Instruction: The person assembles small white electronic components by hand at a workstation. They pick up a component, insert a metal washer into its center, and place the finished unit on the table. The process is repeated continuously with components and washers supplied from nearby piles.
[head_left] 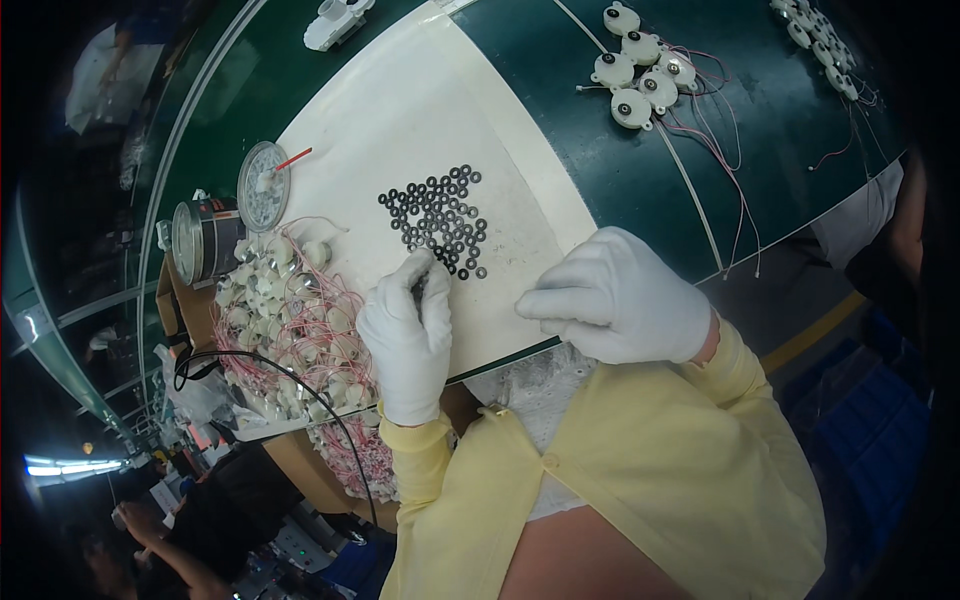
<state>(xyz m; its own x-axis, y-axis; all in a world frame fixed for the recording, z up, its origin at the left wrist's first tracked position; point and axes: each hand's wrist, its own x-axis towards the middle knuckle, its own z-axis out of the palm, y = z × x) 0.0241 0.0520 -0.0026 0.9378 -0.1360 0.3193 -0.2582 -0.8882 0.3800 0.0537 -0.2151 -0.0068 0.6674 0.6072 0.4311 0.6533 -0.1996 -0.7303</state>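
White-gloved. Apparently pinching something dark with the left hand, just beside black rings on the white sheet; bunching fingertips of the right hand, cannot tell whether around anything. Probably picking up rings; next, likely, fit one to a white unit. Counted: six such, grouped on the green surface; rings, uncountable dozens.

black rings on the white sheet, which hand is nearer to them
Left. The left hand has its fingertips at the near edge of the black rings; the right hand is farther off, to their right and nearer the person, with a gap between.
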